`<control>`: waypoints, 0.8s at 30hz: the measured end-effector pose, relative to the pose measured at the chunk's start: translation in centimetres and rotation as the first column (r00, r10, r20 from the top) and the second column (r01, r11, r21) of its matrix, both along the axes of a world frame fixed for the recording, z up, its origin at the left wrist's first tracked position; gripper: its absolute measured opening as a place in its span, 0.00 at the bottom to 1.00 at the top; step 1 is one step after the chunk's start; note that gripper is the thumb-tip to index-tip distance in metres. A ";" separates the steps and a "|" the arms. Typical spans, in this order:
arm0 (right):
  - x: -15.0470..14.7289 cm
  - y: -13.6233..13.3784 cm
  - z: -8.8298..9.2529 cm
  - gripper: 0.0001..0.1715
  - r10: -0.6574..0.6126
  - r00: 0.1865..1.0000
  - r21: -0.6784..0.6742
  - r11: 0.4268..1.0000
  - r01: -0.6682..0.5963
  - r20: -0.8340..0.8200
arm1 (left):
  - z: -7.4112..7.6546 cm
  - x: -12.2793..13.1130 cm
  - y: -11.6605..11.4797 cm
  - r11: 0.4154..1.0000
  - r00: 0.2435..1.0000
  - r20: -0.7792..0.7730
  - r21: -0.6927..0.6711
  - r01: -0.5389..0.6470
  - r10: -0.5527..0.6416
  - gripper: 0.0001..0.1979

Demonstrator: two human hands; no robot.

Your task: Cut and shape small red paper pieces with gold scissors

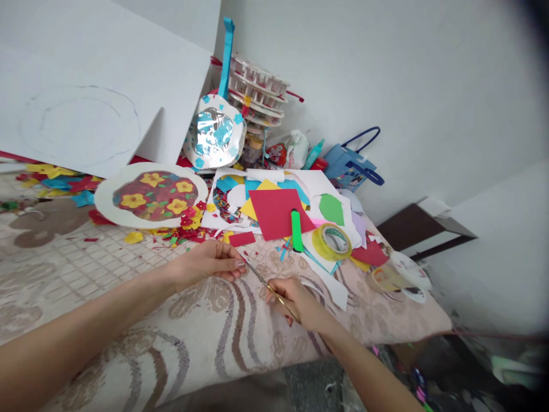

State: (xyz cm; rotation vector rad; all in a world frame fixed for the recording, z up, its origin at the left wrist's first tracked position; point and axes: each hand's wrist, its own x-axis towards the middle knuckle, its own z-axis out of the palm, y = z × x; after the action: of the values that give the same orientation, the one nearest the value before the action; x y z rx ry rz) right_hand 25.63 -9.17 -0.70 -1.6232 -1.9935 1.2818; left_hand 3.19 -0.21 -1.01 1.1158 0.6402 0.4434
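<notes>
Our right hand point(301, 300), curled closed, grips scissors point(258, 275); our left hand point(214, 261) pinches a tiny red scrap point(244, 258) at the scissors' tip.

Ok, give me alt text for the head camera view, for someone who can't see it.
A person's right hand holds gold-handled scissors, blades pointing at the pinched fingertips of the left hand, above a patterned tablecloth. Beyond the hands are a red sheet, a roll of yellow tape and an oval, white-rimmed panel with yellow flowers.

Two slim, bare forearms point(94, 329) lead to a bare right hand point(297, 298) and a bare left hand point(217, 261) with a shiny thumbnail point(239, 264).
</notes>
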 end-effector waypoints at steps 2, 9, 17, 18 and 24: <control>0.0 0.0 -0.2 0.05 -0.003 1.000 -0.001 1.000 0.003 -0.003 | -0.1 0.0 0.0 1.000 1.000 0.002 0.001 0.006 -0.006 0.11; 0.1 -0.2 -0.5 0.05 -0.002 0.998 -0.012 1.000 0.001 -0.059 | -0.2 0.0 0.0 1.000 1.000 -0.005 0.010 0.001 -0.001 0.12; 0.4 -0.3 -2.2 0.10 -0.096 0.981 -0.110 0.991 0.078 -0.171 | 0.0 0.0 0.0 1.000 1.000 -0.024 0.029 0.006 -0.006 0.13; 0.4 -0.3 -2.3 0.11 -0.103 0.979 -0.115 0.990 0.083 -0.174 | 0.0 0.0 0.0 0.999 1.000 -0.023 0.034 0.008 -0.008 0.14; 0.3 -0.4 -1.3 0.18 -0.019 0.984 -0.067 0.998 0.007 -0.179 | 0.2 0.1 -0.1 0.999 1.000 -0.014 0.045 0.005 -0.005 0.13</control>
State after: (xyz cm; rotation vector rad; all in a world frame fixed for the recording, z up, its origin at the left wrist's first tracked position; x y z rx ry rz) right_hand 25.96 -9.55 -1.99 -1.4873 -1.8485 1.4489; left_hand 3.24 -0.30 -0.80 1.1643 0.6423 0.4480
